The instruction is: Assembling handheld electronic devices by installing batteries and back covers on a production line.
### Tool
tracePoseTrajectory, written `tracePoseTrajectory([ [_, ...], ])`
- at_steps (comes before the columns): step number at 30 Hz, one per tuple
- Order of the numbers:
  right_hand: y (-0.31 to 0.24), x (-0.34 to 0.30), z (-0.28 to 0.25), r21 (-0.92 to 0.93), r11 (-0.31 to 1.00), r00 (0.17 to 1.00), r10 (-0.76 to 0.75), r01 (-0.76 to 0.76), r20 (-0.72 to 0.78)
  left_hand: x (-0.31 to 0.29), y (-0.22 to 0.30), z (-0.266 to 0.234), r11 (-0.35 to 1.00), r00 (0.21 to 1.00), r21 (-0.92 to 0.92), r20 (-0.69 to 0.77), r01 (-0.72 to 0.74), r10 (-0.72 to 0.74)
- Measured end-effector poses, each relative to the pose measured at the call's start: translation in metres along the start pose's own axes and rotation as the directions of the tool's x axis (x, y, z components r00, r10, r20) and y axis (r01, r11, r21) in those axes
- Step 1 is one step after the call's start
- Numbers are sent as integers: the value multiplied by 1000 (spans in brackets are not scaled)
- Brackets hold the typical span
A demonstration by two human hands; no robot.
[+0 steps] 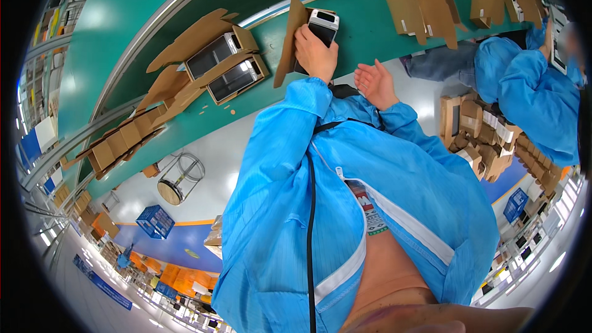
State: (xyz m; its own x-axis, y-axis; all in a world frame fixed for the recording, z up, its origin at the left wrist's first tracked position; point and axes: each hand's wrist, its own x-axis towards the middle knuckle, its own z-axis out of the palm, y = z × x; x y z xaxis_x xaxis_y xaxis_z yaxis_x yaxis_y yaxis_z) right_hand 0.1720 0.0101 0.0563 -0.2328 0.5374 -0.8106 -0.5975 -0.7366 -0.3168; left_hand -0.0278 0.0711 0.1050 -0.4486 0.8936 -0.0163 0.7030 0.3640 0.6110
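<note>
A black device with a white end (325, 21) lies beside the raised flap of an open cardboard box (291, 34) on the green bench. My left hand (316, 52) grips its near side, the fingers bent over its left edge and the thumb hidden. My right hand (377, 84) hangs to the right of it, near the bench edge, palm turned up and fingers apart, with nothing in it. To the left, two more open boxes (262, 68) hold similar black devices with white ends (209, 57).
More open cartons (414, 6) stand along the bench to the right. Flattened or folded cardboard (126, 140) lies at the left. A person in a blue smock (533, 80) works at the right. Below are a round stool (169, 191), a blue crate (155, 221) and piled cartons (478, 126).
</note>
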Motion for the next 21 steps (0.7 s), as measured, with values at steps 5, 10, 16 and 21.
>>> tracePoseTrajectory([
  [5, -4, -9, -18, -10, 1000, 998, -13, 12, -59, 3, 0, 27, 975, 998, 212, -41, 62, -54],
  [10, -15, -14, -29, 7, 999, 996, -46, 46, -77, 9, -22, 37, 975, 999, 218, 23, 37, -43],
  [16, -18, 7, -26, -290, 956, 998, -53, 38, -45, -18, -62, 30, 977, 978, 76, 74, -199, 193],
  [21, -21, 74, 61, -776, 530, 911, -388, 344, 138, -64, -118, -12, 597, 647, -292, 525, 748, -553],
])
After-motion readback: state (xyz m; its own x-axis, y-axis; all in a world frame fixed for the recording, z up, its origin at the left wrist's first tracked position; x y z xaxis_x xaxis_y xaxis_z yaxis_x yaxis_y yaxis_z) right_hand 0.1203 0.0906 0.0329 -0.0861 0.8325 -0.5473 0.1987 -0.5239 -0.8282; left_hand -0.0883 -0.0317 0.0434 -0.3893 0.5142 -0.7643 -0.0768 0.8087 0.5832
